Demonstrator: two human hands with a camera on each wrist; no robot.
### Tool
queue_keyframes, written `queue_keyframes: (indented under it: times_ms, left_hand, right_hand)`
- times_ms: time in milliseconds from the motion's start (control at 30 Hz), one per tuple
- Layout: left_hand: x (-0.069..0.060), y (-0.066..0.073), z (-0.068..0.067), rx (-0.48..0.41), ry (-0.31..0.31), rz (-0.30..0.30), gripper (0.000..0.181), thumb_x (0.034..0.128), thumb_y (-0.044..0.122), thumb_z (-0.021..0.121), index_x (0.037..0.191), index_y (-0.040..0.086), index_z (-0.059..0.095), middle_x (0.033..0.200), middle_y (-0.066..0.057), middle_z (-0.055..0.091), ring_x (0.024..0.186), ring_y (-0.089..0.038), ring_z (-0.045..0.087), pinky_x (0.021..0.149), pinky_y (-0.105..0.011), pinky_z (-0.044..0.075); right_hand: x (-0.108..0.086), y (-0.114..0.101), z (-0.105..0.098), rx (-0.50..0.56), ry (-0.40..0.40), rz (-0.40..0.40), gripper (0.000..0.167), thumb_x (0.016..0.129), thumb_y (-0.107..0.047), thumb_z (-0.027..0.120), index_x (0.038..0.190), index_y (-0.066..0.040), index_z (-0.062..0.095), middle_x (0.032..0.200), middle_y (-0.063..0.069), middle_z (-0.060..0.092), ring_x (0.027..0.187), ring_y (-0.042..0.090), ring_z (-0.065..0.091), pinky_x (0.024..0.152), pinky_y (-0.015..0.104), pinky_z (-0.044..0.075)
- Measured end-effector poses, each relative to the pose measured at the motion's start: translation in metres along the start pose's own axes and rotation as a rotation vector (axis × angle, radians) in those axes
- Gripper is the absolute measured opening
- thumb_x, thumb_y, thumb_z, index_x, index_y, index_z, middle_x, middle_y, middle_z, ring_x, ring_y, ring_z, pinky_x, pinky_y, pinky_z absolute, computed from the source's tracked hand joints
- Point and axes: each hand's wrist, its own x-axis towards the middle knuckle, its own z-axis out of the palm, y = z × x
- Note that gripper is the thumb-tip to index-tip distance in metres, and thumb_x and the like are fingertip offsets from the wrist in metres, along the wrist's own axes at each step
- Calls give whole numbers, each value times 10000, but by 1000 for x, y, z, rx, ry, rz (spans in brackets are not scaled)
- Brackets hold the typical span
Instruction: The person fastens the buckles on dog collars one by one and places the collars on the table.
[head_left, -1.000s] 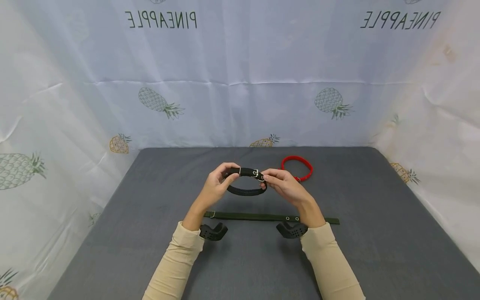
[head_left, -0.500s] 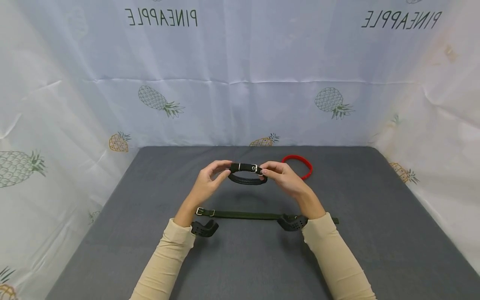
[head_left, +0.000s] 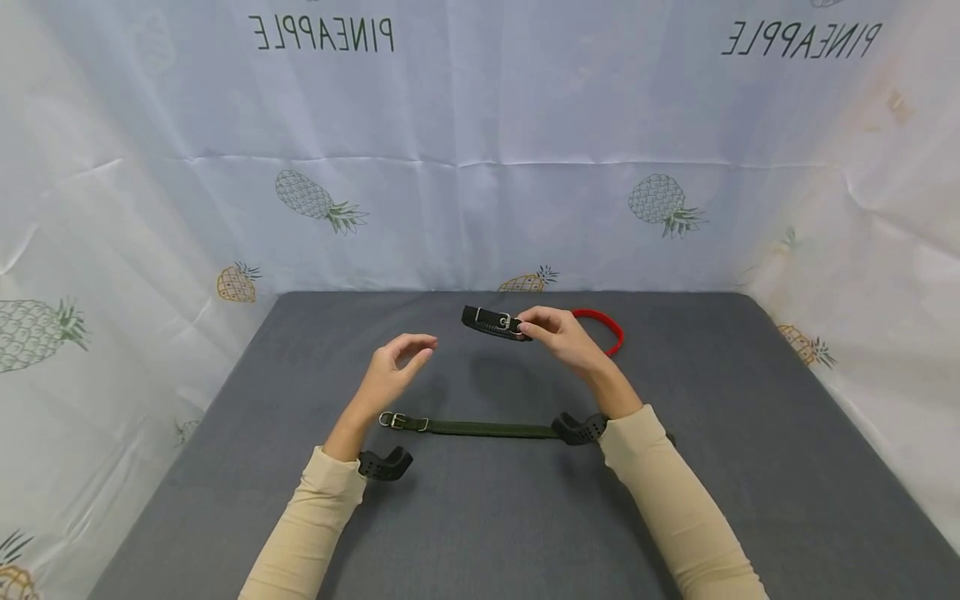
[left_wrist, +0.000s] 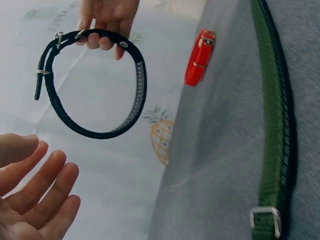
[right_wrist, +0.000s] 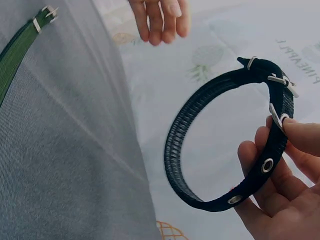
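A black collar (head_left: 491, 321), buckled into a loop, is held up above the table by my right hand (head_left: 562, 335). Thumb and fingers pinch it close to the metal buckle and ring, as the right wrist view shows; metal eyelets dot the collar (right_wrist: 172, 145) there. To the left of it, my left hand (head_left: 390, 372) hovers apart from the collar with nothing in it, its fingers slightly bent. In the left wrist view the left hand's fingers (left_wrist: 55, 187) are spread below the loop.
A dark green collar (head_left: 480, 429) lies stretched out across the grey table (head_left: 480, 517), its buckle end at the left; my right wrist camera (head_left: 577, 428) hides part of it. Behind my right hand lies a looped red collar (head_left: 611, 329). Pineapple-print curtains (head_left: 480, 225) stand around the table.
My left hand has let go of the black collar and drawn back left and down. My right hand keeps its pinch, and the collar is higher and tilted, its left end raised.
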Motion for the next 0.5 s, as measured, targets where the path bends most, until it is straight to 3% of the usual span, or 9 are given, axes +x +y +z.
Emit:
queue_keyframes:
  times_ms: [100, 300, 400, 500]
  left_hand:
    - [-3, -4, -1, 3, -10, -25, 269, 987, 116, 545, 1218, -4, 611, 1210, -238, 628, 1150, -347, 602, 1041, -456, 467]
    - [-10, -11, -4, 26, -26, -60, 274, 989, 128, 544, 1222, 2, 613, 1227, -236, 630, 1136, -349, 610, 1021, -479, 473]
    - [-13, -15, -5, 40, -35, -73, 276, 989, 130, 545, 1220, -5, 613, 1226, -247, 631, 1125, -359, 614, 1012, -496, 474]
    - [-17, -18, -7, 46, -47, -81, 288, 992, 133, 539, 1225, -24, 604, 1222, -257, 630, 1127, -369, 615, 1011, -498, 473]
  right_hand:
    - [4, 4, 1, -56, 19, -24, 252, 987, -78, 526, 1159, 95, 586, 971, -102, 624, 874, -9, 562, 831, 186, 477]
    - [11, 12, 5, -147, 64, -58, 242, 970, -44, 544, 1153, 101, 603, 1120, 261, 625, 871, -2, 578, 824, 223, 492]
    - [14, 16, 8, -169, 89, -58, 241, 965, -42, 551, 1154, 96, 609, 1164, 300, 612, 1007, 177, 633, 945, 362, 510]
    - [17, 22, 10, -192, 116, -64, 238, 959, -37, 559, 1150, 95, 615, 1179, 298, 613, 1143, 359, 587, 1036, 508, 455]
